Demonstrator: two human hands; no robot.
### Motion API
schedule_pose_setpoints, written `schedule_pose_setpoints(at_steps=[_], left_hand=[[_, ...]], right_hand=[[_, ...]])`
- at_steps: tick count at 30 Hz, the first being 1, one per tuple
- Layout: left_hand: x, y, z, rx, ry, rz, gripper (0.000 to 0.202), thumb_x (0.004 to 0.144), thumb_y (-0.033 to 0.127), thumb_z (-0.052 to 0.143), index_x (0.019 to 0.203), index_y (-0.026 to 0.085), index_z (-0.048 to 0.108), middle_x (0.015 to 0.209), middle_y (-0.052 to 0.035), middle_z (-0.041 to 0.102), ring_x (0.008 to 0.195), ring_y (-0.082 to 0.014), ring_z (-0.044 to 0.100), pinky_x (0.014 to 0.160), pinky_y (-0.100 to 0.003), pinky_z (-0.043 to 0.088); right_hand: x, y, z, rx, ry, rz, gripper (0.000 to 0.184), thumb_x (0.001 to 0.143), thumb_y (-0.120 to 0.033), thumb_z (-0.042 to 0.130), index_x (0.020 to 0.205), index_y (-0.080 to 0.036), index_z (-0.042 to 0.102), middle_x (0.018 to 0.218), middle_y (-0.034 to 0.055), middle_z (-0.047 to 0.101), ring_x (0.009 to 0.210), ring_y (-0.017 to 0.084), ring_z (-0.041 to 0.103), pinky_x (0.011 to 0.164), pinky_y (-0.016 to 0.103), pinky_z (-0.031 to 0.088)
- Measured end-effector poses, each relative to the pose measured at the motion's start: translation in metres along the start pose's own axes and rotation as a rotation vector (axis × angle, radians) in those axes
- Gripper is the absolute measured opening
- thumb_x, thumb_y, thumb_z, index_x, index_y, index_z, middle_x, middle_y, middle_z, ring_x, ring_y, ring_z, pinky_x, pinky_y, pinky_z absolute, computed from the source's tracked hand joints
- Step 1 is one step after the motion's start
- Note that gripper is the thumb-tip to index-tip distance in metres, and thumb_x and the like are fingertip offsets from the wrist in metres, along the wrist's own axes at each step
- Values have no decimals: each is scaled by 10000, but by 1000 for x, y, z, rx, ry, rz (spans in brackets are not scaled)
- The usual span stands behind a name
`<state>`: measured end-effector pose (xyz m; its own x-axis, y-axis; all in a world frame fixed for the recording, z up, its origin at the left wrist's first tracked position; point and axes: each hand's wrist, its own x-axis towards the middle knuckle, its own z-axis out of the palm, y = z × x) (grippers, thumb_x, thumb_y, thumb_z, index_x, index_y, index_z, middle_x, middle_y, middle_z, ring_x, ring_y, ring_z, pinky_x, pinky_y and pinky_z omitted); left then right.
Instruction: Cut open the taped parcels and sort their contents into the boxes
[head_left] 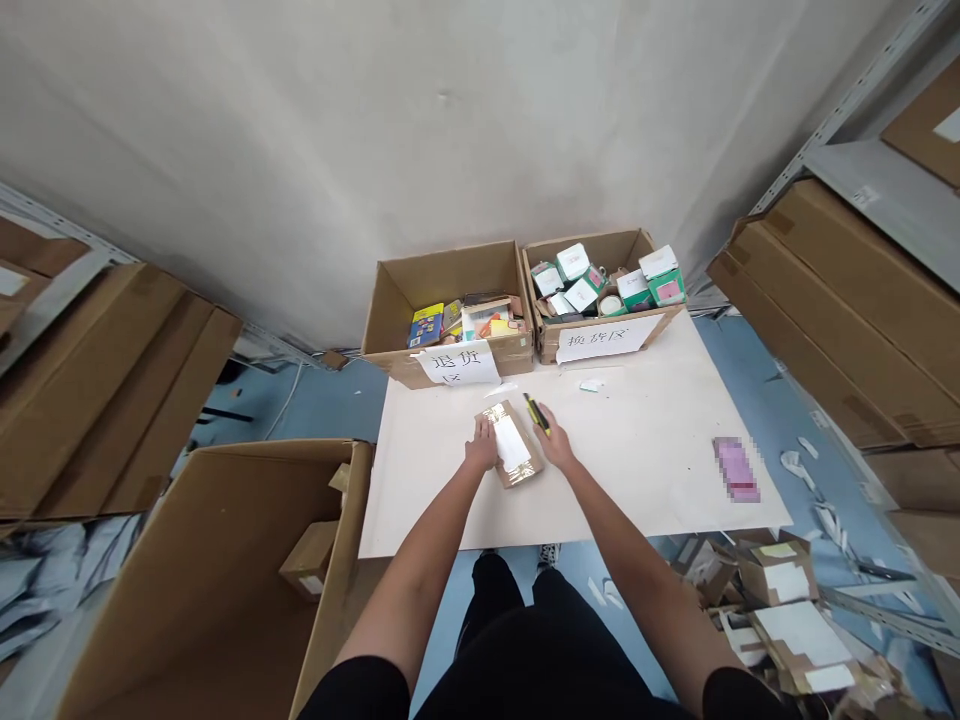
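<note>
Brown cardboard parcel with a white label and shiny clear tape [513, 447] lies flat on a white-covered rectangular table [645, 440], whose smooth top spreads all round the parcel and could let it swivel or skid if pressed from one side only. Well to the left of the parcel gapes a large, deep brown cardboard box [225, 560]. Just beyond the parcel stands an open brown carton of mixed packets [397, 372], and beyond and to the right of it a second open carton heaped with white-and-green boxes [546, 345]; that heap rises above its rim, so a knock might spill pieces. The two hands are apart, one each side of the parcel. The bare left hand [482, 443] has its fingers on the parcel's left edge; whether the thumb grips underneath I cannot tell. At the parcel's right edge, the bare right hand [553, 437] is wrapped around a slim yellow-and-black utility knife [538, 414]. Its blade is too small to make out; if exposed, a slip across the tape could reach the left fingers, and too deep a stroke could score the contents.
</note>
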<state>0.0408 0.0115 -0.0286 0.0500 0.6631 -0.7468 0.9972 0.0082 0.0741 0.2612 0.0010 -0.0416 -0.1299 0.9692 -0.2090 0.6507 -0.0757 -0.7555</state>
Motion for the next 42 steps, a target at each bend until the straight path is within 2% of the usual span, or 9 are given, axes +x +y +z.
schedule_pose_setpoints(at_steps=[3, 6, 11, 16, 25, 28, 35, 39, 42], left_hand=[[2, 0, 3, -32, 18, 8, 1254, 816, 558, 713, 1676, 196, -125, 1716, -107, -241, 1586, -349, -244, 1197, -619, 348], [4, 0, 5, -46, 32, 21, 1229, 828, 563, 695, 1677, 203, -118, 1717, -87, -235, 1592, -341, -234, 1199, -629, 341], [5, -2, 9, -89, 53, 48, 1225, 815, 537, 721, 1686, 218, -80, 1731, -87, -207, 1595, -330, -222, 1228, -614, 307], [2, -3, 10, -104, 98, 72, 1203, 814, 555, 723, 1692, 251, -42, 1746, -68, -168, 1606, -328, -194, 1218, -613, 325], [-3, -12, 12, -87, 192, 123, 1238, 751, 551, 775, 1697, 286, 22, 1767, -52, -61, 1619, -331, -134, 1242, -577, 286], [-3, -15, 12, -70, 189, 136, 1232, 755, 600, 759, 1697, 290, 28, 1765, -45, -72, 1619, -336, -127, 1261, -566, 245], [-1, -16, 11, -40, 184, 183, 1174, 795, 595, 737, 1699, 271, 62, 1768, -49, -64, 1618, -315, -140, 1293, -535, 176], [0, -13, 10, -31, 167, 175, 1199, 785, 541, 746, 1699, 232, 33, 1763, -54, -96, 1613, -320, -163, 1280, -533, 221], [1, -14, 12, -57, 171, 192, 1206, 779, 563, 741, 1699, 241, 30, 1764, -53, -99, 1605, -333, -193, 1256, -548, 279]], right_hand=[[4, -42, 21, -18, -80, -117, 575, 1049, -295, 385, 1622, -310, 346, 1536, 23, 574, 1291, 213, 606, 1061, 323, 486], [6, -63, 32, -151, -158, -87, 573, 1045, -236, 400, 1612, -310, 359, 1508, 26, 597, 1274, 212, 615, 1040, 316, 479], [5, -78, 36, -338, -227, -29, 578, 1045, -218, 385, 1617, -288, 342, 1460, 70, 630, 1202, 240, 656, 978, 322, 477], [-4, -90, 34, -439, -262, 18, 573, 1048, -221, 367, 1618, -274, 349, 1296, 117, 711, 1109, 270, 695, 886, 332, 473], [-24, -106, 29, -527, -292, 142, 615, 981, -240, 516, 1582, -293, 400, 1193, 115, 742, 1055, 287, 712, 803, 326, 471], [-46, -110, 21, -538, -307, 180, 606, 961, -277, 555, 1556, -298, 444, 1164, 115, 746, 1034, 302, 716, 790, 335, 473], [-134, -100, 9, -639, -334, 317, 570, 972, -219, 461, 1534, -316, 468, 1145, 123, 753, 1003, 301, 722, 786, 342, 463], [-154, -102, 6, -639, -327, 356, 558, 961, -207, 453, 1508, -308, 496, 1133, 130, 755, 998, 310, 717, 780, 345, 458], [-162, -98, -1, -525, -258, 358, 534, 942, -215, 474, 1462, -325, 534, 1093, 87, 762, 980, 286, 718, 792, 333, 472]])
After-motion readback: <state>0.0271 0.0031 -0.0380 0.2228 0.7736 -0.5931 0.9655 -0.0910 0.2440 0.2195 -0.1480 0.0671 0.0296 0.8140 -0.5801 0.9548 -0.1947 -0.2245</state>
